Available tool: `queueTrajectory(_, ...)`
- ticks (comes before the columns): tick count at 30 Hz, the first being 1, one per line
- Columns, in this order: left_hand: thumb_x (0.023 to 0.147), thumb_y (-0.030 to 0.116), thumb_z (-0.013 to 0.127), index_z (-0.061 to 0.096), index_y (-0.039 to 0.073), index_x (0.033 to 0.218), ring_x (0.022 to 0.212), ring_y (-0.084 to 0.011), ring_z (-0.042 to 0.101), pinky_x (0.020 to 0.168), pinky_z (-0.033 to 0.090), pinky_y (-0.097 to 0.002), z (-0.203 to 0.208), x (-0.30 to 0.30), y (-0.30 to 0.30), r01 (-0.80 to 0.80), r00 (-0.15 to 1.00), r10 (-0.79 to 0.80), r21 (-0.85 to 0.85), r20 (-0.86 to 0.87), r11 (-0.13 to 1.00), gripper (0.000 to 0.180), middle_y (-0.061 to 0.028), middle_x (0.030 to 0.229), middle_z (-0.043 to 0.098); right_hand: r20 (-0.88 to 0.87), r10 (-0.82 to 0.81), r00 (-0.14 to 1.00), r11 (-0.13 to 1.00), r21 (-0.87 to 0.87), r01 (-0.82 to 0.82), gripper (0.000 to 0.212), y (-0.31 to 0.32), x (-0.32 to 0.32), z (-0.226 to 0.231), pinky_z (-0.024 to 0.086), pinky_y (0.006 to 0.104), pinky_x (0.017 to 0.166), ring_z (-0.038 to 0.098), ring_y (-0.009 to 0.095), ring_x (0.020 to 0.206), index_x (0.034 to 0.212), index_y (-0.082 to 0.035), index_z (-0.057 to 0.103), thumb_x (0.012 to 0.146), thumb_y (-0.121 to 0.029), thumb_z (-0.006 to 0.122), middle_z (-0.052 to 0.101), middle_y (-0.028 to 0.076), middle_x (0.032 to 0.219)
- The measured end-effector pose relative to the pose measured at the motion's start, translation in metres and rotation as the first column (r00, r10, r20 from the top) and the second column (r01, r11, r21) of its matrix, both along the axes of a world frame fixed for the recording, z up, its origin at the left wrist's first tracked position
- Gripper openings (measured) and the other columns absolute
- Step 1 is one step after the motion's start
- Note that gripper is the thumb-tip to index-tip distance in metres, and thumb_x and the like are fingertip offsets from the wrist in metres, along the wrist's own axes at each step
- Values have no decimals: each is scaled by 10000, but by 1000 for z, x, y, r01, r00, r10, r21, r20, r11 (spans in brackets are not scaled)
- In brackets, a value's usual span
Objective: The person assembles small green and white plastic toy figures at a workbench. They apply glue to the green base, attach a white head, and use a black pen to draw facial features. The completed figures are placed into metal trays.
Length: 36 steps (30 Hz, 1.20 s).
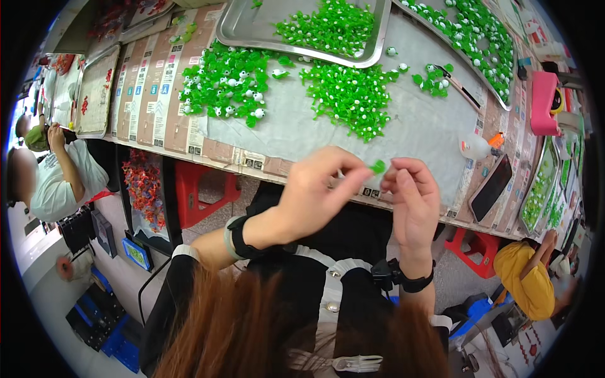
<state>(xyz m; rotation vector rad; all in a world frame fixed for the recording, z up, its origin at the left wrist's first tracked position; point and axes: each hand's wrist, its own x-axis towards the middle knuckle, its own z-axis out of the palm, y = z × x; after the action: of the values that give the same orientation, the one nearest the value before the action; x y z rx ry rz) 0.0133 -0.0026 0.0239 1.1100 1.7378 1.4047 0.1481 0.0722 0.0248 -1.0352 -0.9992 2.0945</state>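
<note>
A small green plastic piece (378, 167) is pinched at the fingertips of my left hand (318, 189), just above the near edge of the table. My right hand (413, 198) is close beside it, thumb and fingers drawn together; whatever they hold, if anything, is too small to make out. Beyond my hands lies a pile of small green pieces with white spots (353, 101). To its left is a pile of green pieces with white eye-like balls (227, 82). A smaller green cluster (432, 82) sits to the right, beside a slim black-and-pink tool (460, 88).
A metal tray (302, 51) of green pieces stands at the back, another tray (504, 101) at the far right. A white bottle (476, 147) and a dark phone (491, 188) lie right. Red stools (205, 192) stand below the table. Other people sit at both sides.
</note>
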Motion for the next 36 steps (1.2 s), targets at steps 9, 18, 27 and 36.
queueTrajectory(9,701,102,575,543,55,764,644,-230,504,558,410,-322,-37,-66,-2,-304,784,213,-63,-583,951,85,-74,709,524,272,-705,654,632,660,407,326,32,74,-38,377,219,713,455,107,805,1077,14,386,780,-41,510,444,43,849)
queueTrajectory(18,709,81,571,559,38,775,652,-214,537,585,429,-280,-43,-52,22,-147,755,28,-127,-655,981,80,-69,748,554,374,-585,720,661,734,156,464,95,89,-64,330,263,847,431,167,967,1136,34,332,743,-50,566,425,118,1076)
queueTrajectory(27,788,51,505,526,-16,917,761,-146,575,660,483,-217,-15,-47,11,26,516,107,-141,850,990,147,-94,859,568,400,-490,775,720,686,101,267,104,82,-54,370,245,795,483,118,897,1011,51,467,779,-70,518,522,88,973)
queueTrajectory(36,825,73,449,492,29,949,780,-170,581,671,496,-226,-14,-27,8,162,50,62,-70,997,984,139,-110,886,561,-59,-323,944,892,315,325,378,51,47,6,399,375,814,526,289,887,1111,66,349,785,-84,469,480,136,1012)
